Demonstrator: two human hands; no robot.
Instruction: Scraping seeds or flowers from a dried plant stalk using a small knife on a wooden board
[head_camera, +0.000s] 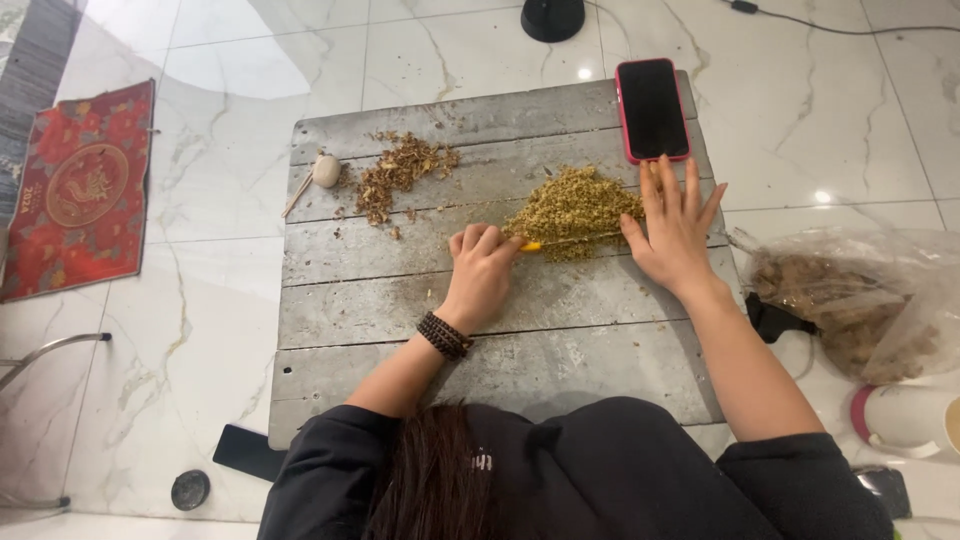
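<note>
A grey wooden board (400, 340) lies on the floor in front of me. My left hand (482, 272) is closed around a knife with a yellow handle (531, 246), its blade running into a heap of chopped greenish-yellow plant bits (573, 205). My right hand (676, 226) lies flat with fingers spread at the heap's right edge, touching the blade's far end. A dark bead bracelet (444, 335) circles my left wrist.
A smaller brown pile of dried bits (398, 172) and a pale round object with a stick (322, 172) sit on the board's upper left. A red-cased phone (652, 108) lies top right. A clear bag of brown material (860, 300) sits right; a red mat (82, 190) left.
</note>
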